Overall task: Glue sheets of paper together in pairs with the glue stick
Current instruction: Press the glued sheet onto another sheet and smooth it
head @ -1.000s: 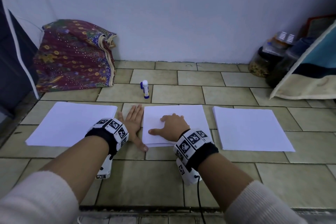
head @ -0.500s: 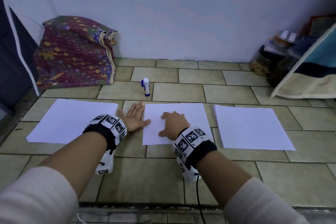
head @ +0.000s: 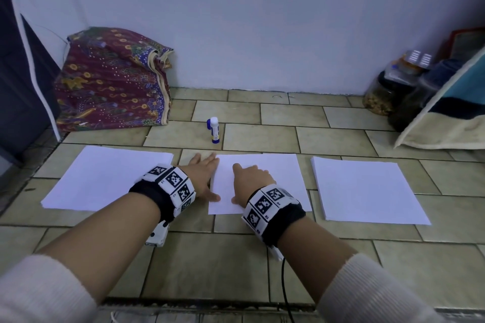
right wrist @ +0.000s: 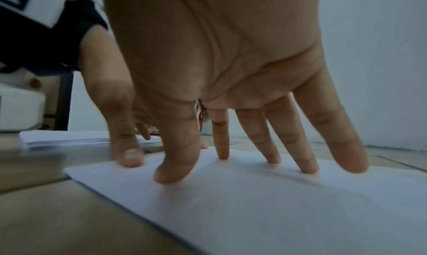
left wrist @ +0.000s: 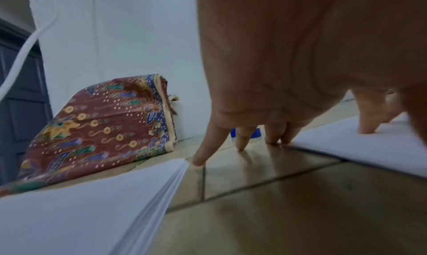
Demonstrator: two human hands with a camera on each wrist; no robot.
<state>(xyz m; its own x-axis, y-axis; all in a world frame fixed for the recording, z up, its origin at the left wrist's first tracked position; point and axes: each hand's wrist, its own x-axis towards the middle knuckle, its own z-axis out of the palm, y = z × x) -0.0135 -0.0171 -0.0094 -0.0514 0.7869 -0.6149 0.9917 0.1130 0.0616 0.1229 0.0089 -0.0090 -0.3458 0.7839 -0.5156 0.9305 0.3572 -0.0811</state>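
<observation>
White sheets of paper (head: 278,176) lie on the tiled floor in the middle. My right hand (head: 250,179) presses down on them with spread fingertips (right wrist: 307,167). My left hand (head: 203,177) lies flat on the tiles at the paper's left edge, its thumb on the paper's near left part. A thick paper stack (head: 105,178) lies to the left, and another stack (head: 364,189) to the right. The glue stick (head: 214,129), white with a blue base, stands upright beyond the middle paper; its blue cap sits beside it.
A patterned folded cloth (head: 110,89) leans against the wall at the back left. Jars (head: 383,94) and a leaning padded board (head: 446,110) stand at the back right. A dark panel (head: 18,92) borders the left side. A cable (head: 284,288) trails from my right wrist.
My left hand slid from beside the paper's lower left corner up along its left edge, thumb now on the paper. The lifted sheet edge has been flattened. My right hand stayed pressing.
</observation>
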